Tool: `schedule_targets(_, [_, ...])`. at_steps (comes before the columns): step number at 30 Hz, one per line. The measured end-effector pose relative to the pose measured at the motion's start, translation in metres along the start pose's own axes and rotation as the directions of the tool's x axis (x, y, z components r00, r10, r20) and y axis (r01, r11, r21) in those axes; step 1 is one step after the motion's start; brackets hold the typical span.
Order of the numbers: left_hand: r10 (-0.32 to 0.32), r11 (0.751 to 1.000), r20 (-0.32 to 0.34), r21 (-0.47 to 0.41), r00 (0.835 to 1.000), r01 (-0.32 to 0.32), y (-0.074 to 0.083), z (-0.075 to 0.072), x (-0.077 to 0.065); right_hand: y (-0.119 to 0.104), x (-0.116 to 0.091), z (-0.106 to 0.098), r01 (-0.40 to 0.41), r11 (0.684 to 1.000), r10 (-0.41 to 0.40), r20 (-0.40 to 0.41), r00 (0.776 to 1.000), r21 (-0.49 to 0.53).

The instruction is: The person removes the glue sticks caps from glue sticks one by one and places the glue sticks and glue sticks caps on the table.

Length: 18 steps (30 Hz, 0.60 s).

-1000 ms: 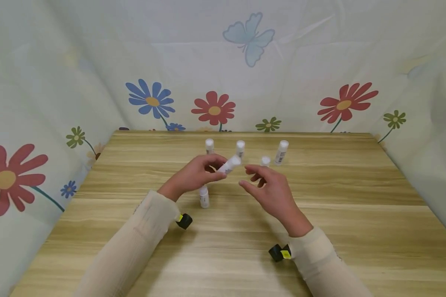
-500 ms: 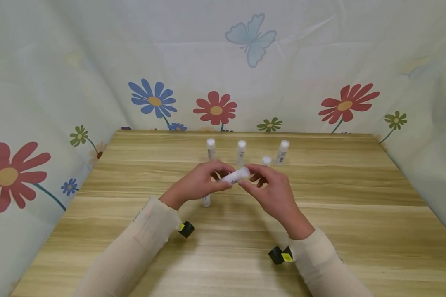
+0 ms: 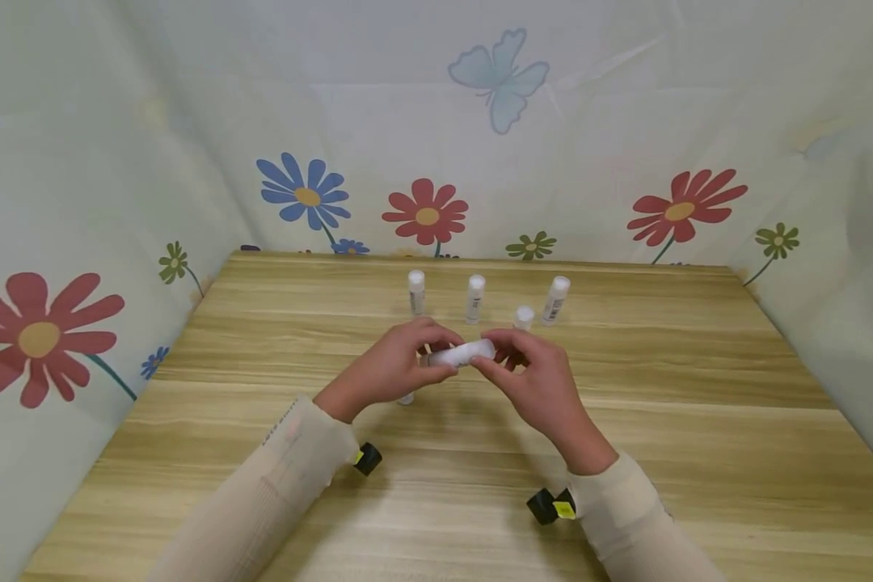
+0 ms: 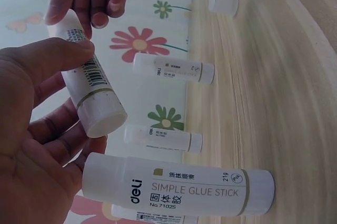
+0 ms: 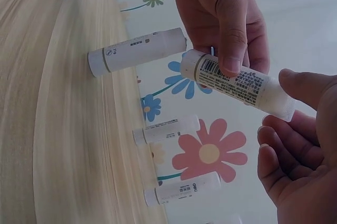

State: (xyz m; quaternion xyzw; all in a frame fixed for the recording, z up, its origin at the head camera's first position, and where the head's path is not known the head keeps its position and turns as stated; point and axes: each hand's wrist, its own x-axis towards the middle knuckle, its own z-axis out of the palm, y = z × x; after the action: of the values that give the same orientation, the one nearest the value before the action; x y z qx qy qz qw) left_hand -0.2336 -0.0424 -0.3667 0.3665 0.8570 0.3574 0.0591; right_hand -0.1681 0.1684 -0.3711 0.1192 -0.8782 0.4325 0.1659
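Note:
Above the table, my left hand (image 3: 389, 365) grips a white glue stick (image 3: 460, 355) round its barrel, base toward the palm. My right hand (image 3: 540, 386) pinches its other end between thumb and fingers; the right wrist view shows a ribbed white cap (image 5: 279, 103) there. The held stick lies nearly level, its barcode label showing in both wrist views. Below my left hand stands another glue stick (image 4: 184, 190), mostly hidden by that hand in the head view. A short white cap-like cylinder (image 4: 224, 3) stands on the table, partly behind my right hand in the head view.
Several upright glue sticks stand toward the back of the wooden table (image 3: 698, 364): one at left (image 3: 417, 293), one in the middle (image 3: 475, 299) and one at right (image 3: 556, 300). A flower-printed curtain (image 3: 575, 162) hangs behind.
The glue stick in my left hand has come lower, rightward and nearer level. My right hand, earlier apart from it, now pinches its end.

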Motion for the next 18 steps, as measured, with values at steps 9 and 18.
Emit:
schedule_targets(9, [0.028,0.999,-0.002,0.016,1.0,-0.028,-0.0003,-0.0012,-0.0019,-0.0019,-0.0002,-0.0002,-0.005,1.0,0.005,0.004,1.0,0.013])
schedule_targets(18, [0.022,1.0,-0.002,0.001,1.0,-0.022,-0.0059,-0.0034,-0.0016,-0.0009,-0.0014,-0.0086,0.009,1.0,-0.009,-0.028,1.0,0.002])
